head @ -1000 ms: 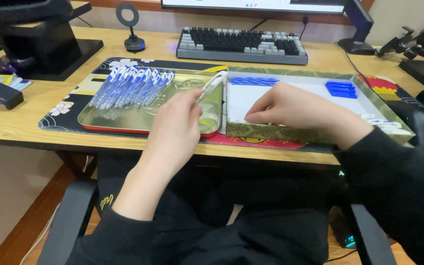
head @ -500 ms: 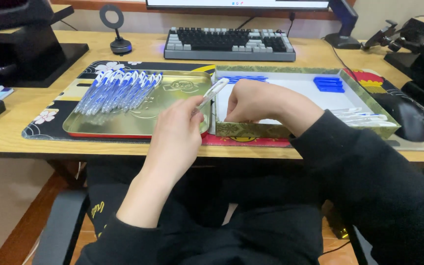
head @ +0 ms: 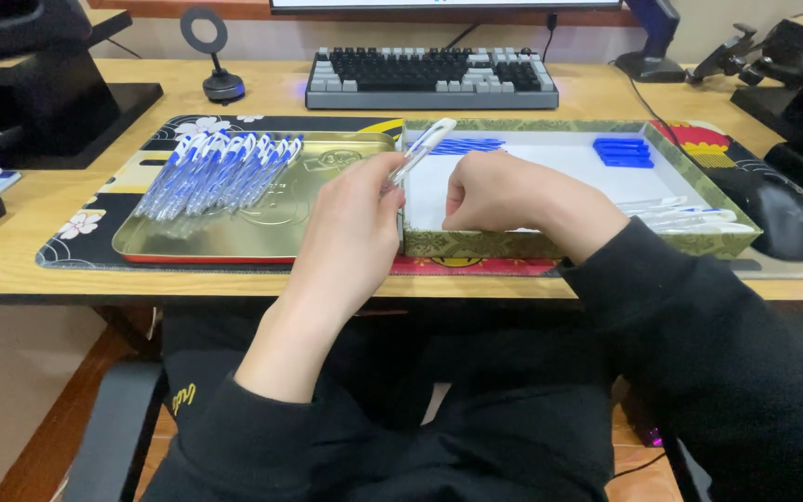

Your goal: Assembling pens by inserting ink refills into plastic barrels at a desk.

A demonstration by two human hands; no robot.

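My left hand (head: 350,218) holds a clear pen barrel with a blue tip (head: 422,149), tilted up toward the far right, over the edge between two trays. My right hand (head: 499,191) rests curled inside the white-lined green box (head: 559,244), its fingers closed near the box's front left corner; whether it pinches a small part is hidden. Several assembled blue-and-white pens (head: 220,172) lie in a row in the gold metal tray (head: 234,237) at left. Inside the box lie blue refills (head: 462,145), blue caps (head: 623,151) and clear barrels (head: 690,216).
A keyboard (head: 431,76) sits behind the trays on the wooden desk (head: 11,265). A black mouse (head: 778,218) lies to the right of the box, a small round stand (head: 216,56) at back left, black equipment at the far left and far right.
The view has shifted closer over the trays. My right hand has drawn back from the middle of the box to its front left, close to my left hand, which still holds the pen barrel.
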